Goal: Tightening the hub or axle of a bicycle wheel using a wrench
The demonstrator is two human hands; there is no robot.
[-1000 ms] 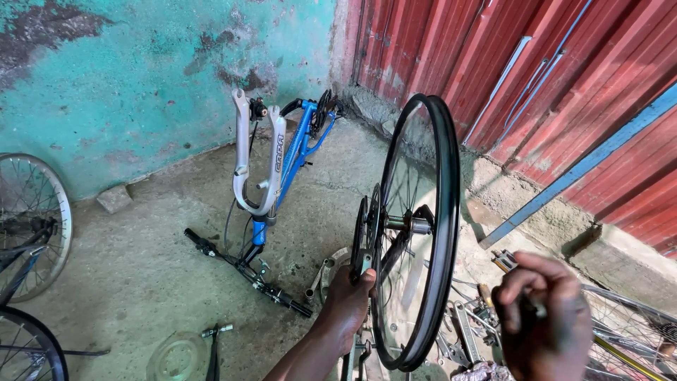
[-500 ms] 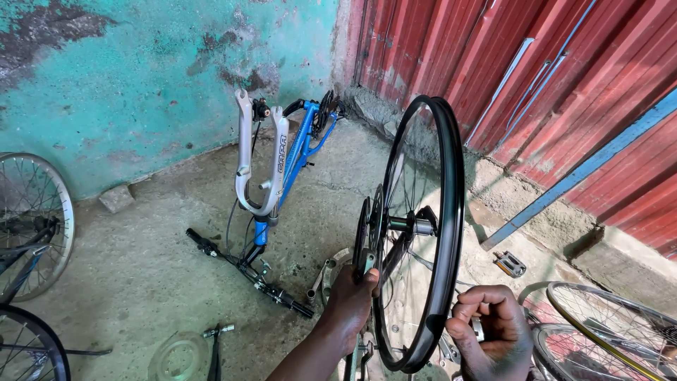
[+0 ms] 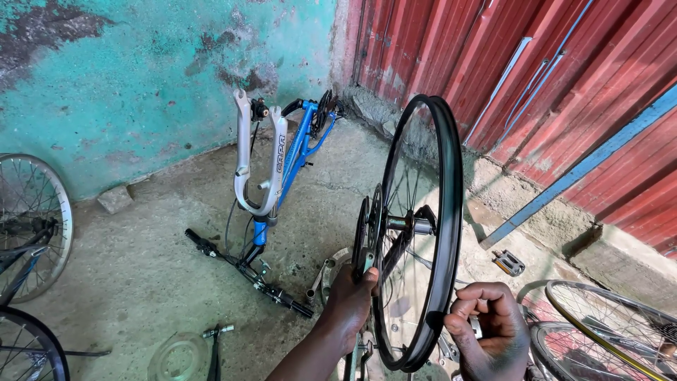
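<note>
Now right hand [image 3: 490, 321] has dropped, pinching black rim [image 3: 451, 212]; left hand [image 3: 350, 293] still grips disc.

Left hand [image 3: 350, 293] grips the chainring [image 3: 365, 236] beside an upright black wheel [image 3: 422, 233], right hand [image 3: 489, 326] pinches the rim's lower edge. Blue frame [image 3: 293, 152] with a white fork [image 3: 259, 159] lies upside down on the concrete floor [image 3: 141, 268], handlebar [image 3: 247, 271] touching the floor. Spoked wheels [image 3: 32, 212] far left and lower right, pedal [image 3: 509, 262] near the red wall [image 3: 564, 77]
</note>
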